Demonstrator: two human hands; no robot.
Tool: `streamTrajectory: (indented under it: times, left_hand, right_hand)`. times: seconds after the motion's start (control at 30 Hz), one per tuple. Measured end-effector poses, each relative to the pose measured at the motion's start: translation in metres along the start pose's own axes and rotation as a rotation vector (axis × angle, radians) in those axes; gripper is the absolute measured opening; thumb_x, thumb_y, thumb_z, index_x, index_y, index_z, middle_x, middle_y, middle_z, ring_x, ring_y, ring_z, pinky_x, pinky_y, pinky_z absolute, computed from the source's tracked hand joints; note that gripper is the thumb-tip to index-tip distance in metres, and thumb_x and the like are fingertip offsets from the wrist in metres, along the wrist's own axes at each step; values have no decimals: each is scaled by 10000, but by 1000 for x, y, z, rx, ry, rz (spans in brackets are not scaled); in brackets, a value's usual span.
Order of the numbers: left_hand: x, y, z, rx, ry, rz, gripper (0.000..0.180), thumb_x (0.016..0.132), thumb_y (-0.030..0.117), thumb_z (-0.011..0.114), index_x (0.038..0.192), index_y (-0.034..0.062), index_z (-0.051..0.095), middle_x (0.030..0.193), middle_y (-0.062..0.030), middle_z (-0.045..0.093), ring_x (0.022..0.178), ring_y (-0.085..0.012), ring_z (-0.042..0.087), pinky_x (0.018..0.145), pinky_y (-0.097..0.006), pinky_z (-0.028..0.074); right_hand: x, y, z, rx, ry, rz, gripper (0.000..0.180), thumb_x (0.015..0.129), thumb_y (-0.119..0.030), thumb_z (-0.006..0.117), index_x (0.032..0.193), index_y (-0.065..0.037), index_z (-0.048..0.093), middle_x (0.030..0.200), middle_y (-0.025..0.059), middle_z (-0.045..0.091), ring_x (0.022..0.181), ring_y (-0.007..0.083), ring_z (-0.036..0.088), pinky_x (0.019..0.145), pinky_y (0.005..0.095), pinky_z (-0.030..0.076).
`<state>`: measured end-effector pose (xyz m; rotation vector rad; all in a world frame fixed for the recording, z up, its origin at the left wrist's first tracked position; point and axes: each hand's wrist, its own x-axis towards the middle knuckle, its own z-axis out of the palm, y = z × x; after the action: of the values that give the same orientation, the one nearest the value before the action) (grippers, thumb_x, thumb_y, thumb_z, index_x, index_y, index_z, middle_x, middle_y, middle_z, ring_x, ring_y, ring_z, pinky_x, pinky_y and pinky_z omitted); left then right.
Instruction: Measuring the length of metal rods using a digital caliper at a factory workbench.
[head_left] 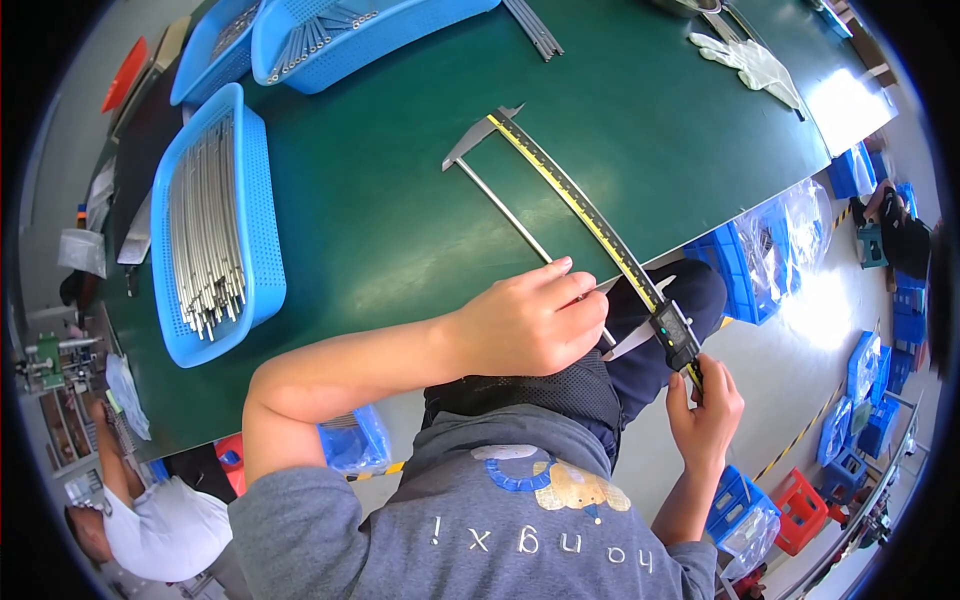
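My left hand [535, 318] is closed round a thin metal rod [505, 212] near its lower end. The rod's far end meets the fixed jaw of a long digital caliper [575, 200], and its near end reaches the sliding jaw [632, 334]. My right hand [706, 408] grips the caliper at its slider, just below the dark display [676, 335]. The caliper's yellow-edged beam slants from the table top down to my lap, beside the rod. My left fingers hide part of the rod.
On the green table [380, 180], a blue basket [262, 240] of metal rods stands at left, with another blue basket [380, 45] behind. Several loose rods [533, 28] and a white glove [748, 65] lie farther back. Blue crates [745, 265] sit at right. A co-worker [165, 525] is at lower left.
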<state>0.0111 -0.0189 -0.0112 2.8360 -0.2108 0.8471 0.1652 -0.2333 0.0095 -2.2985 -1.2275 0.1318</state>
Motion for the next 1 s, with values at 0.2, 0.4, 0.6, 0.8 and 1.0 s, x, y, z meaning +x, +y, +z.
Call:
streamTrajectory:
  times: [0.2,0.4,0.6,0.8,1.0]
  left_hand:
    - [-1,2,2,7,0,-4,193,683,137,641,851,41,654,936,-65,614,962,-238,602,856,-417,540]
    - [-1,4,2,-15,-12,-16,197,681,136,644,853,42,655,934,-70,614,956,-236,603,853,-416,540]
    - [5,-1,-7,-29,14,-45,194,659,106,638,842,43,658,879,-69,620,895,-234,625,798,-372,559]
    - [3,-4,-8,-35,7,-66,190,656,98,638,835,36,655,879,-73,619,903,-230,621,792,-376,557]
    - [1,-5,-7,-33,-21,-55,202,666,104,640,851,26,644,904,-79,615,905,-234,613,812,-385,552]
  right_hand:
    - [-2,0,-2,-4,-23,11,253,715,-102,714,910,-6,585,633,83,510,482,188,500,458,296,396]
    - [-6,2,-3,-1,-19,25,251,722,-105,715,916,-9,588,638,86,512,484,192,500,456,295,390]
    - [-1,-3,-8,-11,-28,41,266,724,-108,714,946,-19,598,668,85,546,508,195,534,478,293,427]
    - [1,-2,-4,17,-43,-39,275,758,-167,734,952,-36,590,708,79,576,527,208,580,481,304,444]
    - [-2,1,-1,-48,-20,-11,303,773,-297,742,877,-57,588,679,63,568,519,230,568,460,318,419]
